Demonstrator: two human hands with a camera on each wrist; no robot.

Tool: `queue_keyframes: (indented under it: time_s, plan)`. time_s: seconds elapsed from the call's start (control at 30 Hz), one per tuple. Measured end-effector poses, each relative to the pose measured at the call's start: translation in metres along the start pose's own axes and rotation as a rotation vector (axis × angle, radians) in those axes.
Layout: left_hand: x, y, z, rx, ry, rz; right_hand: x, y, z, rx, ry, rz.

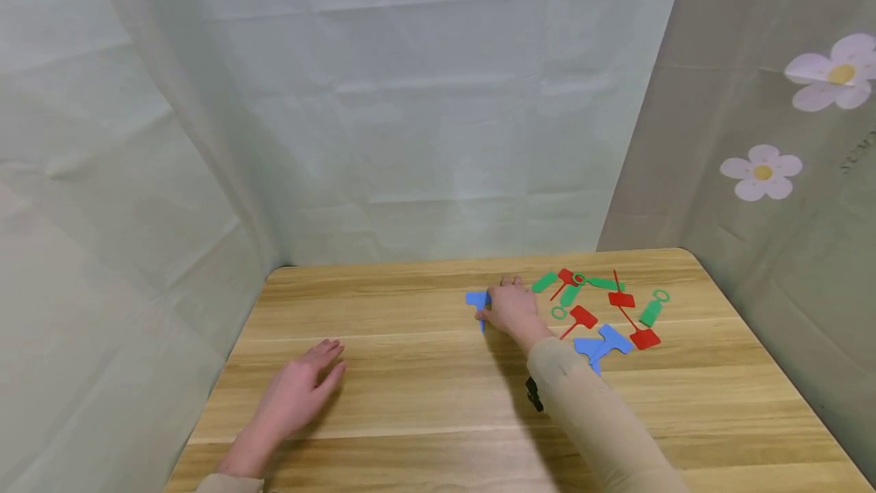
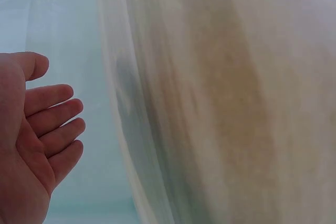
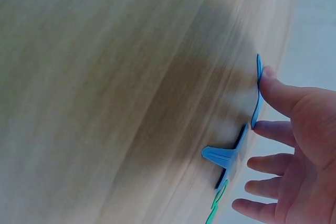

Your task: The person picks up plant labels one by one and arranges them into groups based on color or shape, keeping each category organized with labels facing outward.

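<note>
Under right-wrist view only, right hand fingertips touching blue tag; left hand flat, relaxed.

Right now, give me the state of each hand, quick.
Left hand: open, fingers straight, flat on the table, holding nothing.
Right hand: open, straight fingers touching a blue tag on the table, not gripping it.

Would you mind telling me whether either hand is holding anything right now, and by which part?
Nothing is gripped. The right hand rests straight fingers on the flat head of a blue tag on the table; the left hand lies open, empty.
</note>
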State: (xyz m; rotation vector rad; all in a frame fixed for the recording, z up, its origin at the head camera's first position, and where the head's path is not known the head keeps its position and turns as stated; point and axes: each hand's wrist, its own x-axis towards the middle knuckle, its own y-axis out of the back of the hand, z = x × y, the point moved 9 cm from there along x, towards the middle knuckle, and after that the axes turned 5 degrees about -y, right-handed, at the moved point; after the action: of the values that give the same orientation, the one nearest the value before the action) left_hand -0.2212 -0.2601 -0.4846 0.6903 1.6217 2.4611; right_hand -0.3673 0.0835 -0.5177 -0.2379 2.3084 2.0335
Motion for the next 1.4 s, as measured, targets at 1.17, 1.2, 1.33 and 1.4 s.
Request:
queue_keyframes:
  time_s: [1.17,1.2,1.33,1.4]
  plan:
    - [-0.009,-0.007,-0.009,-0.01,-0.008,-0.099,0.003,0.003,0.004,0.225,-0.036,-0.036]
    - [-0.009,-0.007,-0.009,-0.006,-0.009,-0.102,0.003,0.004,0.004,0.242,-0.035,-0.034]
    - [-0.01,-0.009,-0.011,-0.006,0.01,-0.118,0.001,0.008,0.003,0.275,-0.013,-0.033]
    - [-0.01,-0.009,-0.013,-0.007,0.021,-0.123,-0.001,0.009,0.001,0.284,0.002,-0.037]
